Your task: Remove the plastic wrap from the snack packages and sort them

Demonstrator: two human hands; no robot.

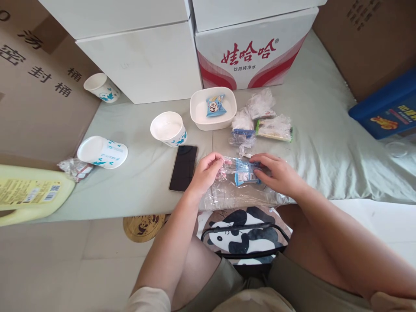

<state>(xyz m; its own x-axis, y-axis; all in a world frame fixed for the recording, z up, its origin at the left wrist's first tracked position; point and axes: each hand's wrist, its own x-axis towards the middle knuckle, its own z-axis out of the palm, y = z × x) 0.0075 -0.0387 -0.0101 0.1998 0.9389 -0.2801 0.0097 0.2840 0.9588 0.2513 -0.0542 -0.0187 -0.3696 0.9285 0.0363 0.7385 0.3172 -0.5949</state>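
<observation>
Through the head camera I find the blue packet (pixel 245 172) at the near edge of the cloth-covered bench (pixel 318 160), between my two hands and wrapped in clear film (pixel 227 193). My left hand (pixel 210 170) is pinched narrow, thumb against fingers, on a gathered part of that film; my right hand (pixel 274 173) is a little wider, with fingers and thumb set about the packet's right end. I judge that the left pinch holds the loose wrapping taut while the right steadies the contents, and that working close to my lap spares both arms a reach. The white tub (pixel 211 125) stands just beyond, probably so placed to be handy, with a blue snack pack (pixel 216 106) lying in it. The phone (pixel 183 168) lies flat to the left, apart from the film, and the wrapped packets (pixel 274 128) sit bunched to the right of the tub. As for direction, the packet's long axis seems to run left to right, roughly along the bench edge, one end toward each hand. Its right end is partly covered by my fingers, and its print is too small to show which way is up.
</observation>
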